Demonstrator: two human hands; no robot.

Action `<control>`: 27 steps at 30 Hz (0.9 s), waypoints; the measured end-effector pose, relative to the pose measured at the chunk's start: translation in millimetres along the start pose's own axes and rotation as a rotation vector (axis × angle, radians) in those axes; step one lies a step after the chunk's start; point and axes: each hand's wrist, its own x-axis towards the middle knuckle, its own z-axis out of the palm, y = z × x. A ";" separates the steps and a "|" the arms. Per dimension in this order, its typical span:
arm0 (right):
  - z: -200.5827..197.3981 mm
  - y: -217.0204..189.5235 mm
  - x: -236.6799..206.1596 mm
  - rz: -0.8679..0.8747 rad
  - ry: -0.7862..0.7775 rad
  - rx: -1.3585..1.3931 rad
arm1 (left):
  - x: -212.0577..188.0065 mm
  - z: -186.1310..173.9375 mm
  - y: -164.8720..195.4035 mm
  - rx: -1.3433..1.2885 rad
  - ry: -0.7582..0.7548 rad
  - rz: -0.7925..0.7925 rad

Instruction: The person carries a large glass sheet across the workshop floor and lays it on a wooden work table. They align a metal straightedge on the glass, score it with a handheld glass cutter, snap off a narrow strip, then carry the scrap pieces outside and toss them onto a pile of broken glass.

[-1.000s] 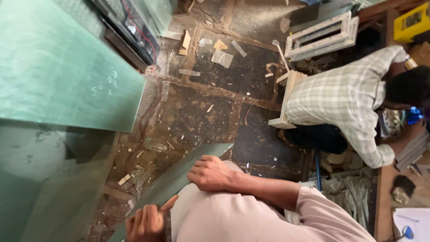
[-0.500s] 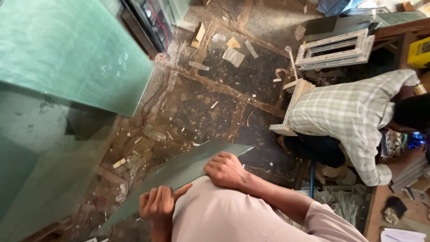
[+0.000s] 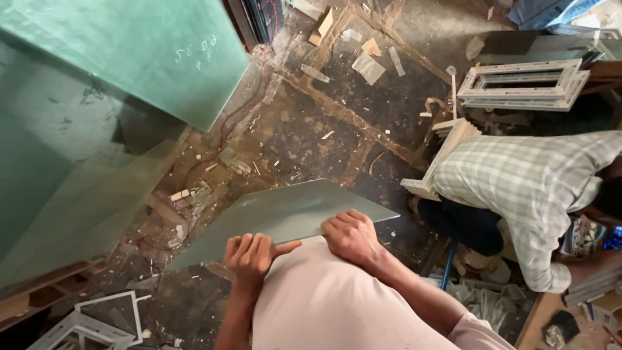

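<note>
Far left: big green glass sheets (image 3: 116, 58) leaning upright, near the carried pane's far end. A swing of that end into them is the main breakage risk. Below, a white frame piece (image 3: 97, 324) on the floor (image 3: 304, 136), plus offcuts and debris scattered everywhere: trip hazard while carrying. Left hand (image 3: 251, 254) is clamped on the near edge of the glass pane (image 3: 291, 210), fingers curled over the top, thumb along the edge. Bare skin on a raw cut edge, so a slip means a cut. Right hand (image 3: 350, 234) is just beside it, also closed on the same edge. Both grips sit close together at one end, and the pane juts out tilted over the floor, so leverage is poor. Right: a crouched person in a checked shirt (image 3: 525, 188) beside white window frames (image 3: 525, 84), near the pane's right corner.
</note>
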 end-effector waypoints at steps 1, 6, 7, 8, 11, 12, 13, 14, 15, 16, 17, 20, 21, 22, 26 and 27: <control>0.7 0.2 -0.2 0.006 -0.004 -0.003 | 0.1 0.4 -0.1 -0.002 -0.005 -0.002; 3.1 1.9 -2.1 0.007 0.012 0.008 | 2.1 2.9 -0.1 -0.020 0.000 -0.011; 3.3 2.4 -2.6 0.011 0.018 0.015 | 2.7 3.1 0.1 -0.020 0.002 -0.014; 3.6 2.8 -3.2 0.010 0.008 0.010 | 3.2 3.1 0.4 -0.021 0.004 -0.016; 3.8 4.8 -5.5 0.003 -0.009 -0.013 | 5.0 2.0 2.7 -0.051 0.004 -0.037; 3.9 5.7 -6.3 0.002 -0.005 -0.014 | 6.0 1.8 3.6 -0.062 -0.010 -0.049; 4.1 6.4 -7.7 0.002 -0.003 -0.011 | 6.5 0.4 4.8 -0.074 -0.028 -0.061; 4.1 7.4 -9.1 0.008 -0.009 -0.008 | 7.3 -0.8 5.8 -0.085 -0.048 -0.074; 4.4 8.4 -10.9 0.012 -0.014 -0.003 | 8.1 -2.0 6.4 -0.110 -0.075 -0.086; 4.9 9.4 -12.6 0.017 -0.018 0.005 | 9.1 -3.3 6.2 -0.133 -0.104 -0.097; 5.2 10.5 -14.8 0.017 -0.024 0.009 | 9.9 -4.9 5.5 -0.153 -0.134 -0.107; 7.3 14.2 -20.8 0.023 -0.032 0.023 | 12.8 -8.7 -2.9 -0.183 -0.264 -0.070; 8.1 15.4 -22.9 0.023 -0.031 0.021 | 13.2 -9.9 -6.7 -0.188 -0.293 -0.067; 9.0 16.4 -24.8 0.024 -0.029 0.018 | 13.4 -10.8 -11.5 -0.194 -0.321 -0.062; 12.5 20.0 -32.6 0.022 -0.041 0.003 | 8.2 -7.8 -24.7 -0.219 -0.454 -0.048; 13.4 20.7 -34.5 0.024 -0.050 0.000 | 4.9 -5.9 -26.7 -0.250 -0.570 -0.058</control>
